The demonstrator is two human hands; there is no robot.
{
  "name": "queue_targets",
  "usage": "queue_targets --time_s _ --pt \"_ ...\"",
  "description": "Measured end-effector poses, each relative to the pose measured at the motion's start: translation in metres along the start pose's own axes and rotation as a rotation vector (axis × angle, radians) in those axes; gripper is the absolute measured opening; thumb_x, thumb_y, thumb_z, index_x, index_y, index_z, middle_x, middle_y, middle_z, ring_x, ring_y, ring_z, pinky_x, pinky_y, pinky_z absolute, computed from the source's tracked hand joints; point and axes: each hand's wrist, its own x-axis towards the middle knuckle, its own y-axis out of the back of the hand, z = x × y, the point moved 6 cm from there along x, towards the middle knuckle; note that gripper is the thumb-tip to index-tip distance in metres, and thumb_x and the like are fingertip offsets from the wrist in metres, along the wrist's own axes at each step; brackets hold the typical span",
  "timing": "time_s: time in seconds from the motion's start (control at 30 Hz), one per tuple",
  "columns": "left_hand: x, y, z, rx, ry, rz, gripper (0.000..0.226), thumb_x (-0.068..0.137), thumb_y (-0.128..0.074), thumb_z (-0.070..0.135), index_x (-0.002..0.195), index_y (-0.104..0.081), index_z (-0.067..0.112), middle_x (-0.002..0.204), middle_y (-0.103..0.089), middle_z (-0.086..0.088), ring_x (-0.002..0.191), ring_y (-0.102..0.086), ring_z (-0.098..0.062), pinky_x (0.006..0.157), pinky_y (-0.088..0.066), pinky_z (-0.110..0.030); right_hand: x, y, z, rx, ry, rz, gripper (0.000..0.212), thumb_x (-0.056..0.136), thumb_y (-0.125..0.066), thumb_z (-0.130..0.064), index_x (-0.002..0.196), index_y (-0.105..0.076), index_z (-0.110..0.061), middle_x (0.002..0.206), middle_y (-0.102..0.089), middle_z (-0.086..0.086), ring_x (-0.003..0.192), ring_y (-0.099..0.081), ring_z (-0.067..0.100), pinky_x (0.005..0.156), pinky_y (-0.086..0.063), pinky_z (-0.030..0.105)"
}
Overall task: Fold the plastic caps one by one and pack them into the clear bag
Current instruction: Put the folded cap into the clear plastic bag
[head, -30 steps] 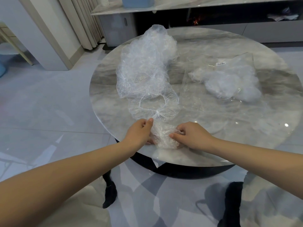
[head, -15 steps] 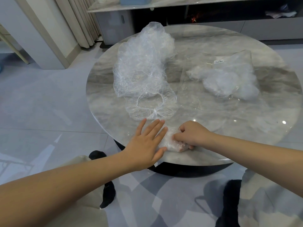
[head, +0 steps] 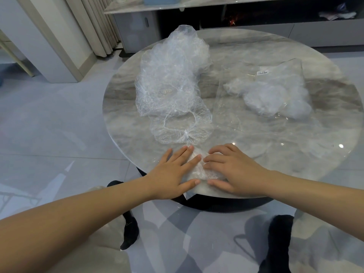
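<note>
Two bare forearms reach forward onto the near edge of a round marble table [head: 126, 107]. The left hand [head: 173, 172] lies flat, palm down, fingers straight and slightly spread. The right hand [head: 234, 170] also lies palm down, its fingers only slightly bent. Both press on a folded plastic cap [head: 199, 168], a small crumpled wad that shows between the two sets of fingertips, which nearly meet over it; neither hand curls around it. Just beyond the fingertips, touching the wad's far end, lies a single unfolded cap [head: 181, 127], spread flat with its elastic ring showing. Beyond that, farther from the left hand's fingers, rises a heap of loose caps [head: 171, 75], clear and crinkled. Ahead of the right hand's fingers and off to their right lies the clear bag [head: 279, 83], flat on the table, with white bundles of folded caps inside and a small label near its far edge. Past the table stands a low cabinet [head: 136, 24], with curtains [head: 94, 20] to its left.
</note>
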Motion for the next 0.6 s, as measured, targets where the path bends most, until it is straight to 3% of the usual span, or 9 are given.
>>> queue_targets --time_s 0.07,0.13,0.23,0.33,0.4,0.43,0.5,0.6 --pt "0.000 0.002 0.000 -0.041 -0.005 0.022 0.080 0.079 -0.004 0.073 0.150 0.005 0.036 0.157 0.019 0.005 0.142 0.024 -0.007 0.116 0.017 -0.039 -0.001 -0.001 0.002 -0.043 0.004 -0.019 0.048 0.083 -0.043 -0.055 0.105 -0.069 -0.022 0.109 -0.067 -0.011 0.115 -0.046 0.015 0.097 -0.027 0.028" --pt "0.000 0.004 -0.002 -0.079 -0.012 0.047 0.080 0.079 -0.008 0.073 0.150 0.000 0.038 0.158 0.015 0.007 0.142 0.021 -0.005 0.116 0.016 -0.038 0.000 0.001 0.005 -0.068 0.000 0.007 0.042 0.083 -0.043 -0.048 0.099 -0.071 -0.021 0.102 -0.069 -0.011 0.111 -0.051 0.016 0.095 -0.028 0.029" --pt "0.000 0.006 0.000 -0.195 -0.029 0.090 0.077 0.078 -0.020 0.075 0.148 -0.015 0.042 0.156 0.004 0.015 0.143 0.014 0.000 0.116 0.014 -0.035 0.003 0.005 0.005 -0.012 -0.031 0.056 0.030 0.081 -0.041 -0.029 0.079 -0.069 -0.017 0.076 -0.069 -0.008 0.089 -0.062 0.017 0.087 -0.032 0.027" --pt "0.004 0.011 0.006 -0.361 -0.019 0.171 0.074 0.077 -0.037 0.077 0.138 -0.045 0.036 0.151 -0.016 0.020 0.142 -0.003 0.006 0.117 0.009 -0.032 0.007 0.010 0.012 0.148 -0.195 0.037 0.029 0.086 -0.037 -0.032 0.080 -0.060 -0.017 0.065 -0.058 -0.005 0.068 -0.052 0.016 0.077 -0.038 0.028" --pt "0.008 0.014 0.007 -0.473 0.017 0.217 0.057 0.079 -0.048 0.073 0.109 -0.067 0.027 0.149 -0.035 0.015 0.138 -0.019 0.008 0.118 -0.004 -0.032 0.008 0.009 0.018 0.349 -0.331 -0.033 0.022 0.094 -0.040 -0.033 0.088 -0.054 -0.018 0.063 -0.052 -0.007 0.061 -0.047 0.013 0.064 -0.038 0.029" --pt "0.009 0.015 0.007 -0.540 0.027 0.240 0.048 0.083 -0.051 0.067 0.088 -0.070 0.024 0.144 -0.044 0.014 0.135 -0.030 0.007 0.116 -0.014 -0.031 0.009 0.007 0.019 0.454 -0.390 -0.074 0.018 0.096 -0.043 -0.033 0.090 -0.053 -0.020 0.061 -0.049 -0.009 0.058 -0.045 0.008 0.059 -0.034 0.028" --pt "0.010 0.018 0.006 -0.701 0.062 0.283 0.042 0.089 -0.054 0.053 0.066 -0.066 0.021 0.133 -0.057 0.011 0.122 -0.050 0.000 0.105 -0.034 -0.027 0.009 0.003 0.021 0.645 -0.487 -0.101 0.018 0.097 -0.045 -0.038 0.089 -0.051 -0.023 0.054 -0.046 -0.009 0.049 -0.041 0.006 0.054 -0.030 0.024" --pt "0.008 0.023 0.004 -0.785 0.190 0.326 0.026 0.092 -0.057 0.036 0.075 -0.069 0.020 0.111 -0.068 0.007 0.097 -0.062 -0.005 0.088 -0.047 -0.028 0.010 -0.004 0.027 0.820 -0.615 -0.091 0.025 0.092 -0.048 -0.049 0.093 -0.053 -0.025 0.051 -0.046 -0.008 0.043 -0.040 0.003 0.051 -0.030 0.021"
